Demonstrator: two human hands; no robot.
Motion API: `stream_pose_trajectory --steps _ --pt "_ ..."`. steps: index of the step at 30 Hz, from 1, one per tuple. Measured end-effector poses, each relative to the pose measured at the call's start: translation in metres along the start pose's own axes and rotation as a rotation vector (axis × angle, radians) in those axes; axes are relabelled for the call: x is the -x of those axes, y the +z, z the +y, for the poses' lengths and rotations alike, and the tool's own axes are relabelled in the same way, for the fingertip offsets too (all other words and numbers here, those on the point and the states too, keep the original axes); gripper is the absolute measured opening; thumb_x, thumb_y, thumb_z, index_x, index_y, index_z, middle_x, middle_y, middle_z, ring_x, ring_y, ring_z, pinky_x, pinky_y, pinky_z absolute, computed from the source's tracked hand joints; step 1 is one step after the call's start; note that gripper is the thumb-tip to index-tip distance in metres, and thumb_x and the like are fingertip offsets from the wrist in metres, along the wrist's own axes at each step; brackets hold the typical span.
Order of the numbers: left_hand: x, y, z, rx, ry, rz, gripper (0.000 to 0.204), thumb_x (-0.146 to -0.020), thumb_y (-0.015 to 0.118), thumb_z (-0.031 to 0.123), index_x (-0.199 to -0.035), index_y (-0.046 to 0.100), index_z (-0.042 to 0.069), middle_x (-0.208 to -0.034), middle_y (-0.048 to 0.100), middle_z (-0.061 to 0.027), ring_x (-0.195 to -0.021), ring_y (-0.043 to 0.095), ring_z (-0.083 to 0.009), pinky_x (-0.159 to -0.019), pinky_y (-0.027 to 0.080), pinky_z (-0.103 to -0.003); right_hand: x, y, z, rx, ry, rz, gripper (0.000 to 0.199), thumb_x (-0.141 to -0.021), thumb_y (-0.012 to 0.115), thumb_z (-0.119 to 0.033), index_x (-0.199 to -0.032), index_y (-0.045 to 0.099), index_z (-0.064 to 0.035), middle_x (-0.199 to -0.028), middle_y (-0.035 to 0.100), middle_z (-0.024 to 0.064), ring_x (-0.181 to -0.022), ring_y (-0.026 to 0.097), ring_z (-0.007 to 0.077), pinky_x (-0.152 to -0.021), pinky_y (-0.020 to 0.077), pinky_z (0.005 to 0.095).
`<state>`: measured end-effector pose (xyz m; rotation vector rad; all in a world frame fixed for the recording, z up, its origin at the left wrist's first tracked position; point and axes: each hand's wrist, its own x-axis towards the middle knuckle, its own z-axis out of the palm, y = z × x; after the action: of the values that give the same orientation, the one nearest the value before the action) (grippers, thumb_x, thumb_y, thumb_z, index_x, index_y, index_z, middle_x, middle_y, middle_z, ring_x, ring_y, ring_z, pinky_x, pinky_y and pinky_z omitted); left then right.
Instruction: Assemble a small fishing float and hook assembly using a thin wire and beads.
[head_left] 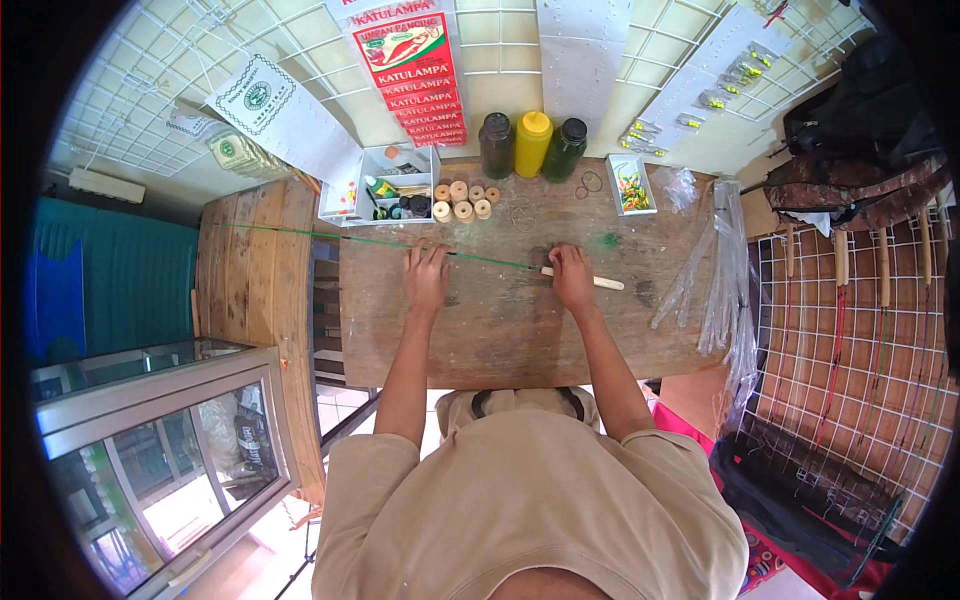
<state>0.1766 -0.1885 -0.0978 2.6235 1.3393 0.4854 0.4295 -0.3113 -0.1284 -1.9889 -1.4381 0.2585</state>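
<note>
A thin green fishing rod [495,262] with a pale wooden handle [608,284] lies across the wooden table [480,340], its tip reaching far out to the left. My left hand [427,275] has its fingers curled over the green shaft. My right hand [573,275] pinches the rod where the shaft meets the handle, and the handle's end sticks out to the right of it. The fingers hide short stretches of the rod. Just beyond my left hand stand several small wooden cylinders [462,211].
At the back are a white divided box [347,204], a yellow squeeze bottle [533,145] between two dark bottles, and a white tray [632,187] of small colourful pieces. Clear plastic sleeves [730,290] hang at the right edge. A glass cabinet [190,450] stands at left.
</note>
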Motion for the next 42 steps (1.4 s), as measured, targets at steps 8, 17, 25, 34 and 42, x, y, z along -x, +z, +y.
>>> stream_pose_trajectory --steps 8,17,25,34,42 --pt "-0.009 0.002 -0.015 0.208 0.157 0.038 0.009 -0.075 0.068 0.014 -0.083 0.069 0.012 -0.087 0.068 -0.0021 -0.099 0.057 -0.0221 -0.092 0.039 -0.039 -0.014 -0.009 -0.034 -0.273 -0.037 0.222 0.006 -0.081 0.061 -0.001 -0.086 0.06 -0.0028 -0.086 0.062 0.0117 -0.087 0.055 0.0332 -0.078 0.0427 0.0413" --pt "-0.018 -0.024 0.006 0.342 0.29 0.118 0.011 -0.074 0.071 0.017 -0.083 0.07 0.01 -0.079 0.067 -0.0046 -0.084 0.06 -0.0211 -0.077 0.044 -0.035 -0.016 -0.019 -0.07 -0.328 0.011 0.113 0.009 -0.079 0.066 -0.004 -0.087 0.069 -0.0068 -0.088 0.066 0.0081 -0.089 0.057 0.0265 -0.08 0.0419 0.0355" --pt "-0.021 -0.041 0.028 0.371 0.256 0.126 0.009 -0.074 0.07 0.015 -0.083 0.07 0.01 -0.079 0.066 -0.0045 -0.083 0.06 -0.0206 -0.074 0.043 -0.035 -0.014 -0.024 -0.088 -0.392 -0.006 0.086 0.009 -0.079 0.067 -0.005 -0.088 0.07 -0.0059 -0.088 0.067 0.0069 -0.084 0.06 0.0255 -0.078 0.0438 0.0352" --pt "-0.019 -0.044 0.031 0.454 0.179 0.054 0.013 -0.076 0.07 0.011 -0.088 0.071 0.008 -0.08 0.067 -0.0071 -0.083 0.059 -0.0242 -0.076 0.044 -0.036 -0.016 -0.022 -0.108 -0.352 -0.064 -0.003 0.011 -0.076 0.07 -0.002 -0.086 0.071 -0.0051 -0.086 0.068 0.0075 -0.084 0.063 0.0234 -0.08 0.0445 0.033" --pt "-0.017 -0.053 0.033 0.403 0.268 0.124 0.015 -0.075 0.069 0.008 -0.09 0.071 0.009 -0.086 0.068 -0.0048 -0.092 0.059 -0.0233 -0.081 0.044 -0.039 -0.014 -0.012 -0.107 -0.28 -0.152 0.057 0.01 -0.072 0.072 -0.008 -0.082 0.072 -0.0088 -0.08 0.064 0.0037 -0.079 0.058 0.022 -0.074 0.0416 0.0335"
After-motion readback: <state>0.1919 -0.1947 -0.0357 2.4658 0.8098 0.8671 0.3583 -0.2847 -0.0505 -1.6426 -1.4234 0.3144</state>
